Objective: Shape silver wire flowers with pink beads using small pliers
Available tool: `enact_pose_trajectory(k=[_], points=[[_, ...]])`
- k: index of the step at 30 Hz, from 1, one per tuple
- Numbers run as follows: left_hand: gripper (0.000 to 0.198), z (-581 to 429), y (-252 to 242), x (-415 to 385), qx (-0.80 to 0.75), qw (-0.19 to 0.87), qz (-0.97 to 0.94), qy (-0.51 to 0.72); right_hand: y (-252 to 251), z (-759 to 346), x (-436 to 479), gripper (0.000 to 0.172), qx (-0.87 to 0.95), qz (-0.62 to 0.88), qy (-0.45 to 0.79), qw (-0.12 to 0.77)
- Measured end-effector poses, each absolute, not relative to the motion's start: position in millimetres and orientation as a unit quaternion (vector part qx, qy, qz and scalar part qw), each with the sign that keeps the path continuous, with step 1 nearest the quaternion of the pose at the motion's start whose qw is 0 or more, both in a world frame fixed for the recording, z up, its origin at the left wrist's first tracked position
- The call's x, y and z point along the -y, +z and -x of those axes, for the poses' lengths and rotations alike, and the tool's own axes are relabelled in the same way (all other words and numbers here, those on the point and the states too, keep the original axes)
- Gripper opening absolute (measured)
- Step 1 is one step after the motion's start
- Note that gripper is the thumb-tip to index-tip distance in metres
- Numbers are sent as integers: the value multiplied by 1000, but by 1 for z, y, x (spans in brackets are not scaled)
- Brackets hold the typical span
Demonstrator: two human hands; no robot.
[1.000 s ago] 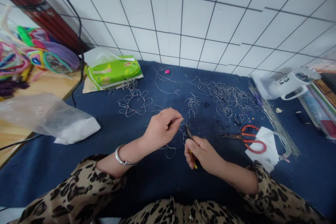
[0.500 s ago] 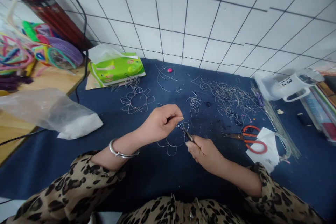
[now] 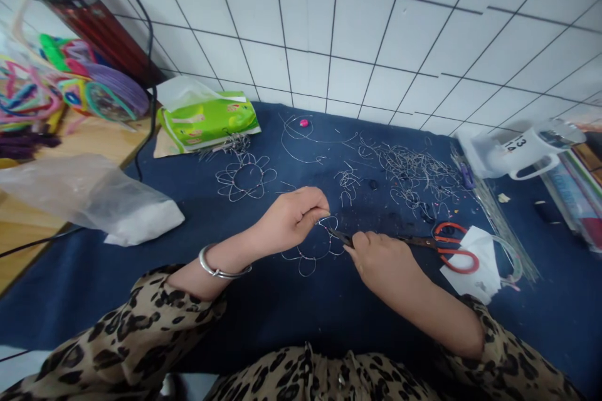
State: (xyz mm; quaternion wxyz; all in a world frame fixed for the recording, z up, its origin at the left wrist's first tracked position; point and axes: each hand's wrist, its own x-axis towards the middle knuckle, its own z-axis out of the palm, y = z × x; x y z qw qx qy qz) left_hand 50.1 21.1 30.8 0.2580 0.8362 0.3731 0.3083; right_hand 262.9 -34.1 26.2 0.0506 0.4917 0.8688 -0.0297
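A thin wire ring with loop petals (image 3: 307, 257) hangs from the pinched fingers of my left hand (image 3: 301, 216), which grip its upper edge. My right hand (image 3: 383, 260) is closed round a pair of dark pliers (image 3: 341, 238); their tips reach the right side of the ring, by a small loop. Whether the jaws clamp the wire I cannot tell. Further back on the blue cloth (image 3: 263, 319) lies another flower-shaped wire piece (image 3: 247, 178) with a full round of petals.
Wire scraps (image 3: 416, 172) lie tangled at the back right, near red-handled scissors (image 3: 454, 247) on white paper. A white mug (image 3: 529, 151) stands beyond straight wires (image 3: 505, 232). At the left are a green tissue pack (image 3: 211, 122), a plastic bag (image 3: 103, 200) and a red thermos (image 3: 89, 19).
My right hand has shifted to the right and turned flatter, with the pliers now lying more level. My left hand and the wire ring have hardly moved.
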Motion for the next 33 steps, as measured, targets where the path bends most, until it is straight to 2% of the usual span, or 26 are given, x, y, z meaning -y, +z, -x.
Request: enact_pose_trajectory(k=[6,18,27,30,33], points=[[12,-55,29,-13,-334,201,-862,324,35,-266,32,30,-871,-479,-79,78],[20,-39,28,-25,-284,235,-892,261,26,-267,29,33,-869,-480,-100,70],[19,-44,22,-18,-294,105,-914,259,30,-269,28,31,-869,-478,-110,69],[21,-45,24,-19,-293,103,-918,246,31,-270,29,31,-870,-479,-87,74],[18,-44,26,-22,-294,152,-908,258,31,-272,28,31,-871,-479,-87,71]])
